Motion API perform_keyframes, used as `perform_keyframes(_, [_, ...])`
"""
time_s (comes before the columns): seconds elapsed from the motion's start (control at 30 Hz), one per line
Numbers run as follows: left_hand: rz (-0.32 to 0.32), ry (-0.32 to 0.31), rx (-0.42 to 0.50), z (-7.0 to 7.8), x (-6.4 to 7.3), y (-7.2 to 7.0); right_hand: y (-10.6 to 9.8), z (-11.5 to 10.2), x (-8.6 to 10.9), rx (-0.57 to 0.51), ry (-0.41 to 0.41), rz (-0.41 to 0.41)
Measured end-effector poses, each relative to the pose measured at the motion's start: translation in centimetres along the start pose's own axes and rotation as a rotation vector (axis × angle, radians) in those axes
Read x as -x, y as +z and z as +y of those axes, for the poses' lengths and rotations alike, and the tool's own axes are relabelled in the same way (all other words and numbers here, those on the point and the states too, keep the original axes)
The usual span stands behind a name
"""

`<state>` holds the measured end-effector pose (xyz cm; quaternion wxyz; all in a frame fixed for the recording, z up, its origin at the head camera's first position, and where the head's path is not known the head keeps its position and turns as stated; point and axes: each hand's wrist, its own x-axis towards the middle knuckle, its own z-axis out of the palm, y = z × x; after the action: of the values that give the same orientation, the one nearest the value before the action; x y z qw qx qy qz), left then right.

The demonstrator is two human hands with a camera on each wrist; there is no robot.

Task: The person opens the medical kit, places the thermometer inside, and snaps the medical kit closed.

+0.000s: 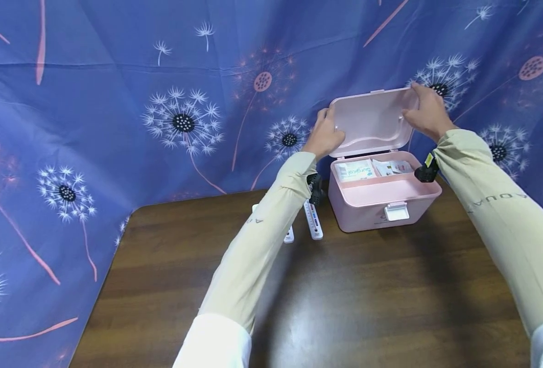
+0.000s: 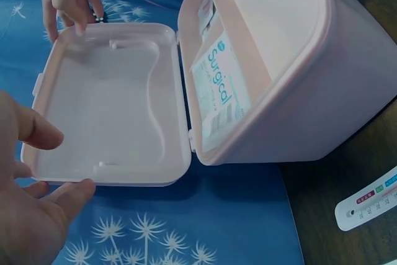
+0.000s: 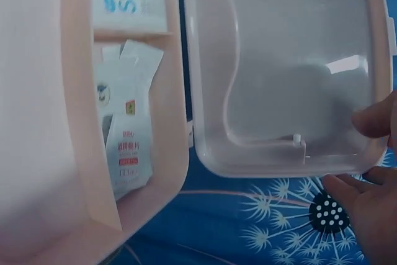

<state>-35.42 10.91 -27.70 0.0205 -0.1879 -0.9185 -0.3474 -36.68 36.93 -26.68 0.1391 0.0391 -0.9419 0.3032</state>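
At the far right of a wood-grained desk [image 1: 161, 286], a rounded pink plastic box [image 1: 365, 217] stands open; a person's left hand [image 1: 324, 135] and right hand [image 1: 429, 113] grip its smooth raised lid [image 1: 370, 120], fingers [image 2: 73, 197] partly curled round opposite edges.

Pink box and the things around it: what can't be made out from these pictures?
Print on the front of the pink box, head view: too small to read.
Thermometer nearer the box, left wrist view: cut off by the right edge.
Thermometer farther from the box, head view: partly hidden behind the left sleeve.
Small print on the sachet, right wrist view: blurred.
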Motion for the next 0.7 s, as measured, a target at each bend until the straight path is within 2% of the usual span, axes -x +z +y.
perform_keyframes(0.13, [-0.03,-0.018,-0.008,-0.3,0.3,0.0,0.2,0.2,-0.1,0.008,-0.061,-0.042])
perform_keyframes(0.33, [-0.082,-0.046,-0.024,-0.4,0.4,-0.2,0.2,0.3,0.0,0.048,-0.005,-0.118])
perform_keyframes(0.57, [-0.127,-0.027,-0.012,-1.1,0.5,0.0,0.5,0.0,0.3,0.031,0.025,-0.173])
perform_keyframes(0.7, [-0.127,-0.014,-0.017,-1.7,0.3,0.2,0.7,-0.2,0.4,0.018,0.013,-0.161])
